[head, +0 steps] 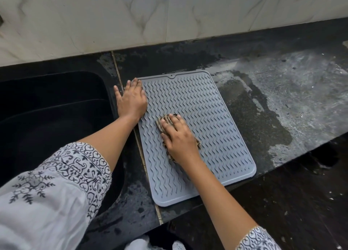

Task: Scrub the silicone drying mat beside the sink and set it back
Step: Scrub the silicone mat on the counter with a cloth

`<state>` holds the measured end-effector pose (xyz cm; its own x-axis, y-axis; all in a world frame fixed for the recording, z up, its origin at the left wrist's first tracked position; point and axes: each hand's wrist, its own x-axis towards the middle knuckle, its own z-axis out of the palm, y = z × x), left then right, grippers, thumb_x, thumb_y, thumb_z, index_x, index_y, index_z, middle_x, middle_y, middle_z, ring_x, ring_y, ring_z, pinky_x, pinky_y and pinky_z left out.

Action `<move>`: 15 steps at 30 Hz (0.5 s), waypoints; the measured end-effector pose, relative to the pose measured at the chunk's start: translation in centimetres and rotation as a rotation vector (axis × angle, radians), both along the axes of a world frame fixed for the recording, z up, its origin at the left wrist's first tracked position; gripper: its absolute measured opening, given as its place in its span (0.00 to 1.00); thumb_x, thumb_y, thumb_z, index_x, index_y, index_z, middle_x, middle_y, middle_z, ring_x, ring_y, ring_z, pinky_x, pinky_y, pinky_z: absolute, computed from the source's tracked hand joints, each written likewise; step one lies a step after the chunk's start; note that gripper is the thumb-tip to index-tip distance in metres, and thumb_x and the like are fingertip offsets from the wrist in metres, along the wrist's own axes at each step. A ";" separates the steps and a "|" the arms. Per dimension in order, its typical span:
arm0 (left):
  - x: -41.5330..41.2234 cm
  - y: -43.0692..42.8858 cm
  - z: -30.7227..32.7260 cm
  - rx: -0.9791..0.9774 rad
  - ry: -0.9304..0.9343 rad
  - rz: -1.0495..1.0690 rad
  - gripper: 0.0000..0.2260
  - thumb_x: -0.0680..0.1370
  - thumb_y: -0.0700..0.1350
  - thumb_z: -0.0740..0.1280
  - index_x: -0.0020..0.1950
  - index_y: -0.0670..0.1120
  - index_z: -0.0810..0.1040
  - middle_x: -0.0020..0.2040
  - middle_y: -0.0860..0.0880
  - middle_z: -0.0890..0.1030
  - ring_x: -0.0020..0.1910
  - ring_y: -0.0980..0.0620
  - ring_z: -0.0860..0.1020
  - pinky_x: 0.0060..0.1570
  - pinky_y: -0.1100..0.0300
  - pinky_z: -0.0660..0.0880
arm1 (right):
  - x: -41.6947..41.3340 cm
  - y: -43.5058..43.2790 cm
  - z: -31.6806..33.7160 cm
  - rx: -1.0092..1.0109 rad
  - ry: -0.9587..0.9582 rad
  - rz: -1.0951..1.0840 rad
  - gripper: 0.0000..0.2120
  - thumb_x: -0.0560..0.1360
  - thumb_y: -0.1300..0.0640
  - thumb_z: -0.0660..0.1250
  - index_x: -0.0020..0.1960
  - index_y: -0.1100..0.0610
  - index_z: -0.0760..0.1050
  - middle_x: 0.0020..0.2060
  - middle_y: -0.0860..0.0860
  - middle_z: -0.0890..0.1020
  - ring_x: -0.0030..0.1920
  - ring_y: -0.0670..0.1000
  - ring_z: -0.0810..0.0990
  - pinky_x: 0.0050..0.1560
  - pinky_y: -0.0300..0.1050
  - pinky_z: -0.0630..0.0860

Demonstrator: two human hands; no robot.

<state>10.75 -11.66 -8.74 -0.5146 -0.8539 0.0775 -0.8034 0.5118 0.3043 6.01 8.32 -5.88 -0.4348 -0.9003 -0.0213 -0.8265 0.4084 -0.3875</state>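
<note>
A grey silicone drying mat point(207, 121) with wavy ridges lies flat on the black counter, just right of the sink. My left hand point(131, 101) rests flat on the mat's far left corner, fingers spread, holding nothing. My right hand point(178, 138) presses a brownish scrub pad point(162, 122) onto the middle left of the mat. The pad is mostly hidden under the palm and fingers.
A black sink point(49, 118) sits to the left of the mat. The black stone counter point(282, 103) to the right is wet and smeared with pale residue. A marble-patterned tiled wall point(150, 14) runs along the back. The counter's front edge crosses diagonally at lower right.
</note>
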 end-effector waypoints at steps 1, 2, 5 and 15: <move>0.0 0.0 0.0 -0.002 0.001 0.001 0.23 0.82 0.50 0.49 0.77 0.48 0.59 0.77 0.51 0.59 0.77 0.52 0.53 0.71 0.43 0.36 | 0.1 0.5 0.2 0.008 0.000 0.010 0.21 0.78 0.55 0.60 0.70 0.54 0.67 0.71 0.56 0.67 0.72 0.60 0.61 0.69 0.57 0.65; 0.0 0.0 -0.1 0.001 -0.001 0.002 0.23 0.82 0.50 0.49 0.77 0.48 0.59 0.77 0.51 0.59 0.77 0.53 0.54 0.71 0.43 0.36 | 0.3 1.2 0.8 0.024 0.012 0.029 0.21 0.78 0.58 0.60 0.71 0.54 0.66 0.71 0.56 0.66 0.72 0.60 0.60 0.69 0.56 0.65; 0.0 0.0 -0.1 0.001 -0.013 0.007 0.23 0.82 0.50 0.49 0.77 0.48 0.59 0.77 0.51 0.58 0.77 0.53 0.54 0.71 0.42 0.36 | 1.3 5.2 2.0 0.099 0.034 0.117 0.27 0.75 0.66 0.63 0.72 0.55 0.63 0.73 0.55 0.63 0.73 0.58 0.59 0.66 0.53 0.67; 0.0 -0.2 -0.3 0.009 0.000 0.003 0.23 0.82 0.50 0.49 0.77 0.48 0.59 0.77 0.52 0.59 0.77 0.53 0.53 0.71 0.42 0.36 | 1.2 13.3 8.1 0.173 -0.244 0.118 0.20 0.77 0.43 0.53 0.68 0.41 0.67 0.63 0.39 0.73 0.52 0.40 0.76 0.55 0.30 0.70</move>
